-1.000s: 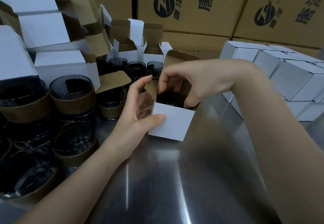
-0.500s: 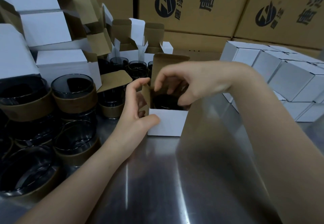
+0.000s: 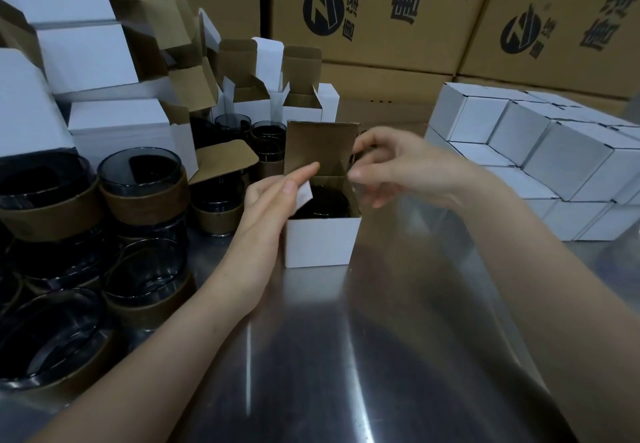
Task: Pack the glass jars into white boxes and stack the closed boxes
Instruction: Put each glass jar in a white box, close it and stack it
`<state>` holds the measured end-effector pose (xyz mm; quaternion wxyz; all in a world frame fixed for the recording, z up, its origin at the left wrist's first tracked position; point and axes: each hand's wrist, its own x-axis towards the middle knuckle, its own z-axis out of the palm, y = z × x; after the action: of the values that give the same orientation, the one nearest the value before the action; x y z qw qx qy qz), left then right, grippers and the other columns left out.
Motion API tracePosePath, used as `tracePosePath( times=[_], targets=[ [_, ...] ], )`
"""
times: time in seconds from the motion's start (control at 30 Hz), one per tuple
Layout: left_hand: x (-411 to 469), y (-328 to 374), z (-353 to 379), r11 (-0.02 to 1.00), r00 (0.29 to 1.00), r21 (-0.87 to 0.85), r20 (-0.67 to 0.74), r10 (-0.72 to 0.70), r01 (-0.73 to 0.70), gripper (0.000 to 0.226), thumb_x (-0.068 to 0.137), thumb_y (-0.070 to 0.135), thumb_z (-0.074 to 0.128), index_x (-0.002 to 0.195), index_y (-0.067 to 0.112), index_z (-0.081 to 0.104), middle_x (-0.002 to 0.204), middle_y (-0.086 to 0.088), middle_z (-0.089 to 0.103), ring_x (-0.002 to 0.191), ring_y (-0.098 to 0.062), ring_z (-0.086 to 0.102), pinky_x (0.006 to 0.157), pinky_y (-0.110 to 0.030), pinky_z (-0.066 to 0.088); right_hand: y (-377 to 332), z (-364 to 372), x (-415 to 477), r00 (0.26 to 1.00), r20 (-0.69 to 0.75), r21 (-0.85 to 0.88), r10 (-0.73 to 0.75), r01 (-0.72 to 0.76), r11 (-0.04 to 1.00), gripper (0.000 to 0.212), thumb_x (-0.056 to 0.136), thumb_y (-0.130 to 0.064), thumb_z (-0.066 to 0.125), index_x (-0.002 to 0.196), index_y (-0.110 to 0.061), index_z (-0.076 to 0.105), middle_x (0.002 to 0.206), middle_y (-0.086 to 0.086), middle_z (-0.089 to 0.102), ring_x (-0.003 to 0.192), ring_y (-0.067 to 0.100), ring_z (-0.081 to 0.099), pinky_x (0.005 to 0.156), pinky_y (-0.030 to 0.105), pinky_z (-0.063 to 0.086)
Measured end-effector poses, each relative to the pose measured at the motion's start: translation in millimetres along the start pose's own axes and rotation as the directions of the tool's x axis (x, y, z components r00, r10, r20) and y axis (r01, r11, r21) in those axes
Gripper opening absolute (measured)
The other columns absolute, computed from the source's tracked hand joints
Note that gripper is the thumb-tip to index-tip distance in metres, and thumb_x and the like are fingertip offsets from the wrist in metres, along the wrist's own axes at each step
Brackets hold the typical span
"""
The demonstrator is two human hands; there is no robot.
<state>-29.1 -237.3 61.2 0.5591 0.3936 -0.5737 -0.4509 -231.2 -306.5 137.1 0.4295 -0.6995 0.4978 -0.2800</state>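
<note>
A white box [image 3: 320, 241] stands open on the steel table [image 3: 346, 366], its brown-lined lid flap [image 3: 320, 146] upright at the back. A dark glass jar [image 3: 323, 204] sits inside it. My left hand [image 3: 270, 203] lies against the box's left side, and its straight fingers press the small white side flap inward over the jar. My right hand [image 3: 394, 165] is at the box's right top edge, slightly blurred, with thumb and fingers curled and pinching the right side flap.
Several glass jars in brown sleeves [image 3: 138, 182] crowd the left side. Open empty white boxes [image 3: 301, 103] stand behind and at the upper left. Closed white boxes [image 3: 540, 155] are stacked at the right. Large printed brown cartons [image 3: 381, 9] wall off the back.
The box has turned square to me and its lid flap now stands upright. My left hand moved from the front corner to the left flap; my right hand shifted to the right edge.
</note>
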Motion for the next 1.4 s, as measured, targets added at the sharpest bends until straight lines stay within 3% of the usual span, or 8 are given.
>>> tracePosePath(
  times=[0.13,0.33,0.53,0.7,0.87,1.07,1.23,1.4],
  targets=[
    [2.8,-1.7,0.4,0.999,0.999,0.028,-0.042,0.020,-0.019,0.028,0.101,0.026,0.046,0.116,0.041,0.064,0.130,0.004,0.044,0.101,0.022,0.047,0.078,0.004,0.037,17.6,10.5,2.8,1.000,-0.007,0.136,0.014,-0.012,0.991,0.041,0.079,-0.027,0.079,0.115,-0.024,0.061,0.090,-0.002,0.073,0.068,0.024,0.066,0.060,0.032,0.055],
    [5.5,-5.8,0.3,0.988,0.991,-0.143,-0.125,0.041,-0.059,0.040,0.082,0.015,0.067,0.107,0.034,0.043,0.116,0.007,0.055,0.102,-0.002,0.063,0.077,-0.021,0.052,28.1,27.4,1.9,0.999,0.005,0.270,-0.038,0.036,0.962,0.030,0.089,-0.016,0.069,0.114,-0.030,0.062,0.073,-0.009,0.070,0.055,0.017,0.055,0.049,0.026,0.049],
    [8.3,-9.4,-1.7,0.981,0.998,-0.190,-0.049,0.034,-0.042,0.079,0.081,0.015,0.064,0.144,0.041,0.024,0.122,0.010,0.064,0.112,-0.007,0.063,0.082,-0.018,0.053,29.6,42.4,-0.3,0.992,-0.046,0.311,-0.118,0.126,0.942,0.038,0.094,-0.003,0.056,0.127,-0.022,0.062,0.090,0.010,0.065,0.061,0.022,0.049,0.048,0.026,0.043],
    [7.5,-4.6,-1.4,0.988,0.999,-0.148,-0.017,0.034,-0.036,0.053,0.093,0.006,0.057,0.132,0.040,0.049,0.115,0.014,0.064,0.103,-0.002,0.064,0.075,-0.014,0.051,28.9,48.8,-3.9,0.987,-0.087,0.278,-0.138,0.157,0.948,0.039,0.098,-0.007,0.052,0.093,-0.038,0.077,0.092,0.000,0.072,0.074,0.026,0.057,0.047,0.023,0.044],
    [5.2,-0.9,-0.3,0.992,1.000,-0.126,0.009,0.019,-0.018,0.019,0.091,0.017,0.062,0.105,0.029,0.065,0.105,0.011,0.068,0.095,-0.004,0.065,0.066,-0.016,0.051,26.8,46.9,-5.0,0.988,-0.064,0.232,-0.139,0.151,0.961,0.038,0.100,-0.010,0.049,0.098,-0.036,0.076,0.103,-0.001,0.074,0.079,0.025,0.058,0.049,0.023,0.045],
    [5.4,-3.0,0.6,0.990,1.000,-0.141,-0.016,-0.021,0.019,0.017,0.085,0.024,0.062,0.101,0.025,0.066,0.107,0.004,0.069,0.092,-0.006,0.065,0.066,-0.017,0.051,28.1,40.8,-3.2,0.992,0.034,0.302,-0.117,0.102,0.948,0.033,0.098,-0.012,0.049,0.103,-0.030,0.077,0.112,0.010,0.071,0.083,0.028,0.055,0.052,0.024,0.046],
    [3.7,-1.1,1.8,0.986,0.996,-0.153,-0.036,-0.076,0.070,0.027,0.094,0.010,0.048,0.093,0.027,0.069,0.098,0.005,0.071,0.082,-0.004,0.065,0.060,-0.016,0.050,33.7,40.1,-1.4,0.993,0.069,0.393,-0.100,0.065,0.917,0.054,0.084,0.003,0.033,0.106,-0.021,0.076,0.106,0.020,0.070,0.078,0.033,0.049,0.054,0.029,0.048],
    [2.5,2.4,1.3,0.951,0.986,-0.282,-0.062,-0.152,0.129,0.031,0.091,0.011,0.042,0.100,0.012,0.071,0.103,-0.001,0.073,0.091,-0.010,0.068,0.066,-0.018,0.054,30.9,37.4,-0.5,0.986,0.144,0.353,-0.089,0.033,0.935,0.039,0.080,-0.032,0.055,0.113,-0.022,0.074,0.115,0.025,0.064,0.085,0.034,0.052,0.061,0.031,0.049]
  ],
)
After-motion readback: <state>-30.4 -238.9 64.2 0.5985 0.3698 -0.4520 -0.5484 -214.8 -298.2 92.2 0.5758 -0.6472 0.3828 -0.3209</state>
